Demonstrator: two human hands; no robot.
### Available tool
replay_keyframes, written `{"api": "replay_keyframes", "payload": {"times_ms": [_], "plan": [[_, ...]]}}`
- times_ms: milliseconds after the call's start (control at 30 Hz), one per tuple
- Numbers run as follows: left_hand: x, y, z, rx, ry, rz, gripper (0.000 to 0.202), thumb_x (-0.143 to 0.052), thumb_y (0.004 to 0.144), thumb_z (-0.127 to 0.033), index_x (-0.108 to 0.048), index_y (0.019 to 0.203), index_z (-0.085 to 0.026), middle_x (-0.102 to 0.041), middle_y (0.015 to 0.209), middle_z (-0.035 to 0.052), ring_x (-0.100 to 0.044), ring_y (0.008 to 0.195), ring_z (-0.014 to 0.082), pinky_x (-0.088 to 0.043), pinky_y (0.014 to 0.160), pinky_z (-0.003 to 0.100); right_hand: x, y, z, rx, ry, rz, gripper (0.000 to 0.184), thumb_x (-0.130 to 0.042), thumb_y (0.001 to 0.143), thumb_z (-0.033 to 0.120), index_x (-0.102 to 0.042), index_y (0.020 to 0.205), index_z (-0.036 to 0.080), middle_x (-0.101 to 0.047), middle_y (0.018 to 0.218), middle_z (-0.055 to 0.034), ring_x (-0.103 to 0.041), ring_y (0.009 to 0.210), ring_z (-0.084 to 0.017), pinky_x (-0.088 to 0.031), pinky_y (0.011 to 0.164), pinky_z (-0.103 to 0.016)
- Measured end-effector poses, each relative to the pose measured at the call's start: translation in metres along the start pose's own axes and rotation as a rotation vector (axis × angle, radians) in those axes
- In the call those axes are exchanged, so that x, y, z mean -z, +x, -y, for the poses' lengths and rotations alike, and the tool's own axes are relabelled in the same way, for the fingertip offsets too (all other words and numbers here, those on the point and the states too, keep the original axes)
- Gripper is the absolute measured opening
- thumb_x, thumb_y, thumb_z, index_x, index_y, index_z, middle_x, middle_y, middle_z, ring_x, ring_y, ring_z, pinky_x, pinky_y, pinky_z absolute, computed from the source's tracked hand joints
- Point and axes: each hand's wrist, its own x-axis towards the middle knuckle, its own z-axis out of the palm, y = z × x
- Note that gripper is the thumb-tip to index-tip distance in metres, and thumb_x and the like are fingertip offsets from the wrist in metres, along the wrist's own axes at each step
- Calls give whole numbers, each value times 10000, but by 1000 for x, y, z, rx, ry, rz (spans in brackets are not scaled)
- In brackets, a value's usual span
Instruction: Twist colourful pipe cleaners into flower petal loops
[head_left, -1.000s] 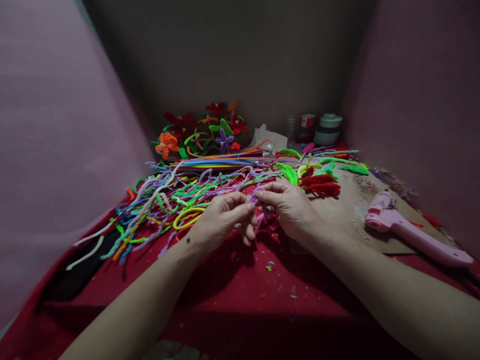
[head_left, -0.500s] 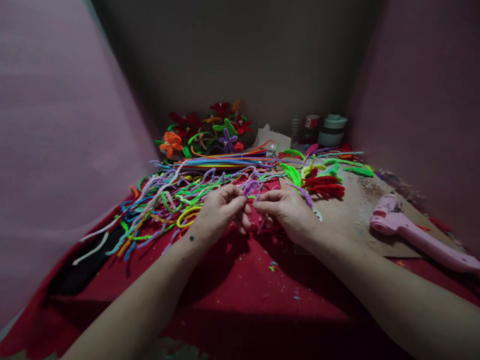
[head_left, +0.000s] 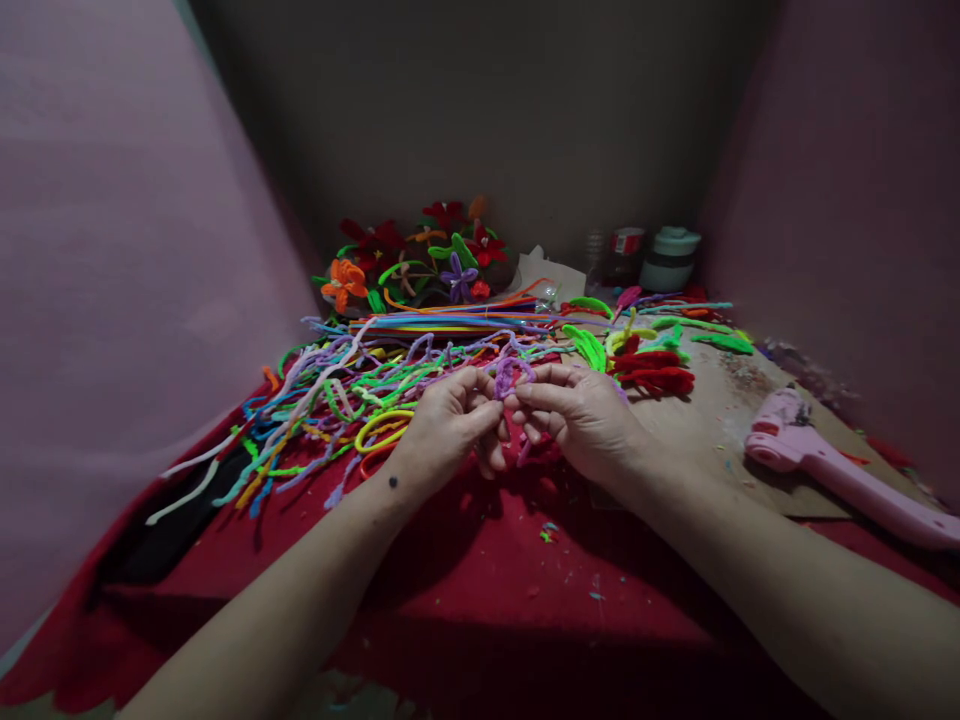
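My left hand and my right hand meet above the red cloth, fingertips pinched together. Between them they hold a purple pipe cleaner, bent into a small loop that rises above the fingers. A pink end hangs below my right fingers. Just beyond my hands lies a tangle of loose pipe cleaners in many colours.
Finished pipe-cleaner flowers stand at the back. Straight stems lie bundled before them. Green and red petal shapes rest on a cardboard sheet with a pink glue gun. Jars stand at the back right.
The purple loop between my fingertips has been worked higher and tighter, and both hands have drawn slightly closer together. The camera view shifted a little.
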Motion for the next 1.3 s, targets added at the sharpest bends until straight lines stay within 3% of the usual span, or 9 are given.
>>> {"api": "replay_keyframes", "payload": {"times_ms": [133,367,467,633,833,1000,1167,1300], "plan": [[-3,-1,-1,19,11,-20,87,-485,780,-168,-401,805,-176,-566,546,-54,-557,361,117,-451,309,210,0,-2,-3,101,-151,-20,77,-627,655,186,-562,669,146,-587,556,16,-510,452,-90,-391,434,-221],[-5,-2,2,-8,64,-76,106,-494,760,-169,-414,826,-190,-564,550,-63,-553,350,117,-437,300,199,-4,-11,-2,425,-708,-165,57,-570,699,129,-591,649,147,-567,570,29,-487,507,-77,-386,498,-209],[-6,-3,4,-27,91,-86,97,-496,758,-174,-426,824,-192,-548,523,-69,-550,349,117,-430,300,191,-6,-13,-3,448,-777,-152,75,-552,709,111,-595,658,144,-585,579,23,-501,520,-80,-394,516,-208],[-5,-3,8,-73,120,-50,152,-467,779,-175,-460,930,-193,-533,508,-70,-549,361,102,-436,325,176,-5,-11,-4,367,-707,-123,94,-552,714,119,-596,638,153,-597,563,25,-516,515,-86,-394,514,-211],[-2,0,10,-45,115,50,83,-453,792,-179,-450,874,-164,-568,612,-28,-595,437,112,-466,354,193,1,-4,3,82,-529,12,90,-594,696,203,-599,616,160,-563,532,18,-475,459,-86,-367,448,-223],[-3,-2,5,20,110,92,48,-458,800,-186,-432,824,-154,-600,603,2,-623,481,138,-499,428,233,1,-4,10,190,-436,-8,93,-614,710,259,-628,756,180,-620,697,0,-545,604,-105,-420,559,-237],[4,-2,-2,141,-68,253,138,-470,827,-267,-457,811,-130,-660,612,71,-638,485,162,-498,477,253,5,-3,11,112,-387,62,191,-572,758,296,-583,625,159,-559,563,18,-479,490,-79,-378,499,-230],[8,0,-3,188,-116,267,184,-544,796,-293,-470,780,-126,-675,598,89,-612,418,150,-449,403,204,6,-2,8,85,-328,75,192,-605,732,305,-568,619,155,-566,548,18,-495,485,-83,-393,505,-230]]}}
